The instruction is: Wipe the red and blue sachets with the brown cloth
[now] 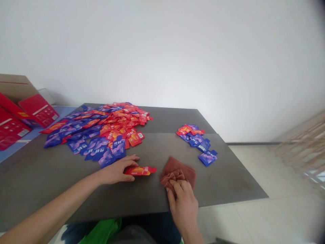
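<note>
Dark grey tabletop (228, 179) stands against a white wall (162, 51), a heap of red and blue foil sachets (101, 127) spread across its far left and a smaller cluster of sachets (196, 142) set apart on the right. Near the front edge, the left hand (114, 171) closes narrowly on a red sachet (140, 170), keeping it low against the surface, while the right hand (182, 205) pinches a bunched brown towel (179, 174) by its folds.

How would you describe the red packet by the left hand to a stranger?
On the dark table, below the heap of packets, find the left hand. The red-and-orange sachet against it lies apart from the heap, the only one touching a hand.
</note>
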The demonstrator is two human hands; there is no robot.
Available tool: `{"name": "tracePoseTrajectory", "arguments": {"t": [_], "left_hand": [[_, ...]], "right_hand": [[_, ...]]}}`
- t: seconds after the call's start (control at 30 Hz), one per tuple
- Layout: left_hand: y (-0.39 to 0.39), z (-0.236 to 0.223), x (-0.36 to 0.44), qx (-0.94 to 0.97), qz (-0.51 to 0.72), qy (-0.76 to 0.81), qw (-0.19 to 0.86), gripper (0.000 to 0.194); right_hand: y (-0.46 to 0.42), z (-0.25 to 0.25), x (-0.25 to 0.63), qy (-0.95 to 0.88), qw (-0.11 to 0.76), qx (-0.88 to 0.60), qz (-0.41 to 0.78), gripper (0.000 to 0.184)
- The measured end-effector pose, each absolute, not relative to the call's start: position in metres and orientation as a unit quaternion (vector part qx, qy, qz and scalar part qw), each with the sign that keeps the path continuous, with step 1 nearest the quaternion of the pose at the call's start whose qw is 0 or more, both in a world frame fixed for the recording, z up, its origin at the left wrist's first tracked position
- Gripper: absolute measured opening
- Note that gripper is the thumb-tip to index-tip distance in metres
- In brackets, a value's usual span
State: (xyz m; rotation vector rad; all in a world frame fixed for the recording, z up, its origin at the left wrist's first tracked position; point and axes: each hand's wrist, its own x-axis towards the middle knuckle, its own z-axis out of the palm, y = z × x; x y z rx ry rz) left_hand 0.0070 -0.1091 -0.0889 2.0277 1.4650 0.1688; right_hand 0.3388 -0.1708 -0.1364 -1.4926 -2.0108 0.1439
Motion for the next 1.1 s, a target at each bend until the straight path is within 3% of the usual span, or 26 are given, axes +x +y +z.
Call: {"name": "tracePoseTrajectory", "arguments": {"t": [0.57,0.77,0.9,1.1], "left_hand": [[-0.140,-0.107,0.013,0.770,0.149,0.560,0.268,0.070],[-0.144,-0.112,0.017,0.769,0.167,0.564,0.248,0.053],[-0.145,-0.121,0.018,0.781,0.190,0.554,0.218,0.043],[-0.144,-0.126,0.019,0.780,0.199,0.554,0.211,0.037]], "right_hand": [[-0.119,-0.115,0.281,-0.802,0.218,-0.555,0.035,0.018],[-0.082,-0.094,0.286,-0.807,0.159,-0.568,0.025,0.016],[-0.081,-0.073,0.297,-0.780,0.194,-0.595,0.022,0.019],[-0.100,-0.065,0.276,-0.921,0.159,-0.348,0.070,0.021]]}}
